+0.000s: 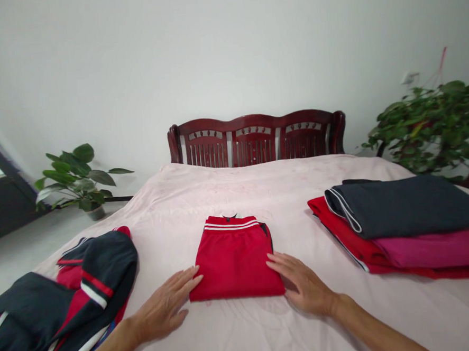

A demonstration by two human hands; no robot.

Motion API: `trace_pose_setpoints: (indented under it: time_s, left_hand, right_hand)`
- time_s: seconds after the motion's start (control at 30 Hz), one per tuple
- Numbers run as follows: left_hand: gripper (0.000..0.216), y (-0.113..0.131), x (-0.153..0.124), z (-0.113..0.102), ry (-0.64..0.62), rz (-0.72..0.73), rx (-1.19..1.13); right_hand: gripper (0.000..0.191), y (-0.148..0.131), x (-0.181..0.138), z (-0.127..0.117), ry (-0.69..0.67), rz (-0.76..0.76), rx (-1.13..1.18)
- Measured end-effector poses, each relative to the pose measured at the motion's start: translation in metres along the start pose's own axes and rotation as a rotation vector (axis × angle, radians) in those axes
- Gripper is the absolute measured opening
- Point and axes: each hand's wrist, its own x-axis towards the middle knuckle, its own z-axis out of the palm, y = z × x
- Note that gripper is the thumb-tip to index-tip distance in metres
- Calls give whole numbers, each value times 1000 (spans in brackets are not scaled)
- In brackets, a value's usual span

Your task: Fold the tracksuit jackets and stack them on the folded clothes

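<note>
A red garment (235, 260) lies folded into a neat, near-square bundle on the pale pink bedsheet (244, 334). Two white stripes run across its ribbed band at the far edge, and a bit of dark cloth shows along its right side. My left hand (168, 298) rests at the bundle's left edge, fingertips touching the cloth, fingers stretched out. On the opposite edge, my right hand (305, 285) lies with its fingers extended over the red fabric. Neither hand grips anything.
Loose navy and red clothes (79, 296) lie heaped on the left. To the right is a stack with a folded navy garment (407, 204) above magenta cloth (430, 249) and red cloth. Behind are a wooden headboard (251, 124) and potted plants (75, 172) on either side.
</note>
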Motion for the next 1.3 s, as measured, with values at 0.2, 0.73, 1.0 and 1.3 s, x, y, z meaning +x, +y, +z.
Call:
trace_pose_setpoints:
  time_s: [0.2, 0.73, 1.0, 1.3]
  left_hand:
    - [71, -7, 30, 24, 40, -60, -3]
    - [33, 3, 116, 4, 474, -739, -331]
    - [45, -22, 167, 4, 336, -986, -112]
    - [45, 7, 174, 34, 210, -432, 160]
  right_hand:
    - [75, -4, 10, 11, -20, -94, -54]
    - [33, -5, 88, 14, 507, 620, 457]
    - [45, 36, 154, 14, 245, 922, 92]
    - [55, -10, 153, 49, 27, 243, -183]
